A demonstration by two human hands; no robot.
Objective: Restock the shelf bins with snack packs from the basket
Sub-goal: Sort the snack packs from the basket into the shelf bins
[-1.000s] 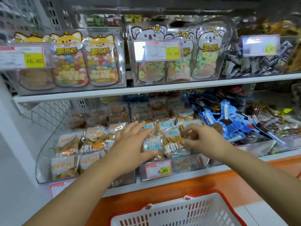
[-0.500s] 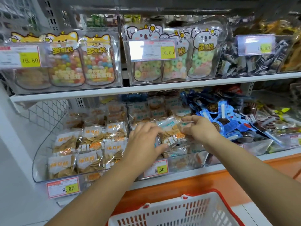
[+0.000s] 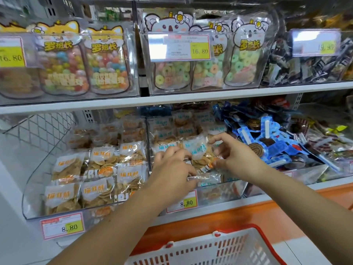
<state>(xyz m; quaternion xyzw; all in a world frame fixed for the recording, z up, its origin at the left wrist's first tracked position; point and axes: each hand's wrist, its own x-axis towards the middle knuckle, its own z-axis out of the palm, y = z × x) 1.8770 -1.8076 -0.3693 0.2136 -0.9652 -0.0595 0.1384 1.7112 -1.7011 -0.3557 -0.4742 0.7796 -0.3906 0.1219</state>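
Clear snack pack [image 3: 198,151] over bin [image 3: 219,193], left hand [image 3: 172,170] gripping, right hand [image 3: 236,159] pinching it

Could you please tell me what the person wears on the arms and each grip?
Nothing shows: the left forearm and right forearm are bare, without sleeves. The left grip and right grip carry no glove, ring, watch or bracelet in view.

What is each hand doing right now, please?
Left hand: fingers curled on the snack pack, holding its left side.
Right hand: pinching the same pack's right edge.
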